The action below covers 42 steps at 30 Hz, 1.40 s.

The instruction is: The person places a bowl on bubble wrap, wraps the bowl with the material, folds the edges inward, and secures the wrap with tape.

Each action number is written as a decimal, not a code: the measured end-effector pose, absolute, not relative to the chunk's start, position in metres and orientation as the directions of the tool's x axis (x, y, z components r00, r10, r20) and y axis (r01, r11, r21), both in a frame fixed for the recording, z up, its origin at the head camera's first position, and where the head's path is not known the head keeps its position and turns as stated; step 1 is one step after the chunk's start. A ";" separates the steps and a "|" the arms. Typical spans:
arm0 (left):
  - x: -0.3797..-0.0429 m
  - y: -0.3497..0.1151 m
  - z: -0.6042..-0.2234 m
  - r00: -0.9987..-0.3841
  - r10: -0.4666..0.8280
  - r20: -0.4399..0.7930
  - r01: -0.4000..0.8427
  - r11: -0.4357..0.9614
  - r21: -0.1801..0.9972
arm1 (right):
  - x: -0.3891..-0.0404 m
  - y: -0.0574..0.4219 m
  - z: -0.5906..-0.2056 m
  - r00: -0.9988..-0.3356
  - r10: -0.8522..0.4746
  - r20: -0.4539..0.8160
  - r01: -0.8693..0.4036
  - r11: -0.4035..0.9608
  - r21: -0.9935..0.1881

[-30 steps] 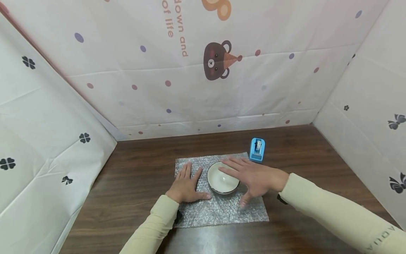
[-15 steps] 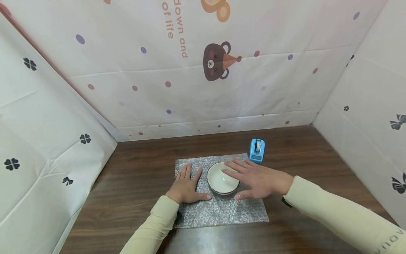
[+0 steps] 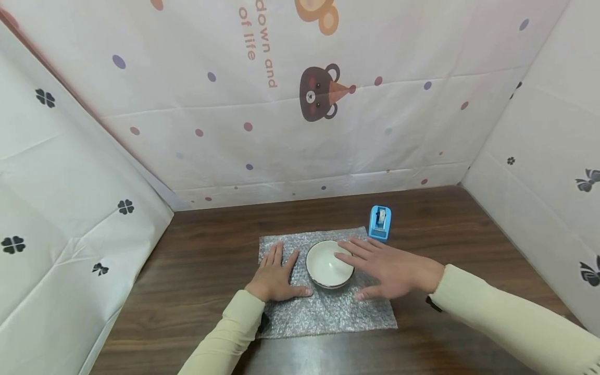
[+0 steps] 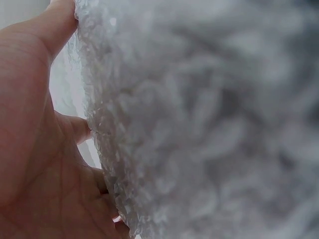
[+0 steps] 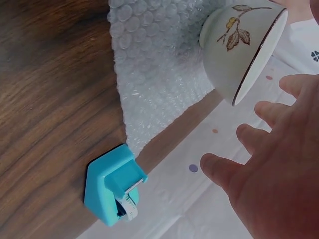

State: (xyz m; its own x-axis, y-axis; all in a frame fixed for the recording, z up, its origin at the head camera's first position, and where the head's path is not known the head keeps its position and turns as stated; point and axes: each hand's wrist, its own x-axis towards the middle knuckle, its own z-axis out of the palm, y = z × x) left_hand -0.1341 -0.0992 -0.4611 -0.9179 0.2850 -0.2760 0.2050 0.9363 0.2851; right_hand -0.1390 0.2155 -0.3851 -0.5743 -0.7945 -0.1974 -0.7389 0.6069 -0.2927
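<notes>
Low mid-frame, I see the bowl (image 3: 324,264) between the flat left hand (image 3: 274,279) and spread right hand (image 3: 390,266) (nearer), both grasping nothing.

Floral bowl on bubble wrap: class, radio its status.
Left hand spread on bubble wrap. Right hand open, clear of floral bowl. Bowl upright. Possible snag: blue tape dispenser at wrap's corner.

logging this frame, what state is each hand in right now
Left hand: open, resting on the bubble wrap, holding nothing.
Right hand: open, hovering by the bowl, holding nothing.
</notes>
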 end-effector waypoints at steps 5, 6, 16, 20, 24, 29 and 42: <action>-0.134 -0.099 -0.462 -0.918 0.285 -0.277 0.205 0.936 0.287 | -0.136 0.222 -0.383 -0.579 -0.792 -0.194 -0.740 0.610 -0.284; -0.134 -0.099 -0.462 -0.918 0.284 -0.276 0.204 0.936 0.286 | -0.136 0.223 -0.382 -0.582 -0.789 -0.197 -0.738 0.614 -0.281; -0.134 -0.099 -0.461 -0.919 0.288 -0.270 0.207 0.934 0.291 | -0.131 0.235 -0.381 -0.614 -0.764 -0.198 -0.714 0.645 -0.274; -0.134 -0.099 -0.460 -0.920 0.286 -0.268 0.206 0.935 0.290 | -0.128 0.239 -0.382 -0.617 -0.756 -0.217 -0.706 0.654 -0.272; -0.134 -0.099 -0.461 -0.919 0.287 -0.269 0.205 0.933 0.295 | -0.127 0.241 -0.384 -0.618 -0.752 -0.229 -0.709 0.659 -0.251; -0.134 -0.098 -0.461 -0.919 0.288 -0.271 0.205 0.933 0.297 | -0.125 0.243 -0.388 -0.625 -0.755 -0.199 -0.723 0.656 -0.217; -0.135 -0.098 -0.462 -0.917 0.288 -0.276 0.206 0.935 0.290 | -0.120 0.241 -0.393 -0.591 -0.752 -0.293 -0.747 0.647 -0.153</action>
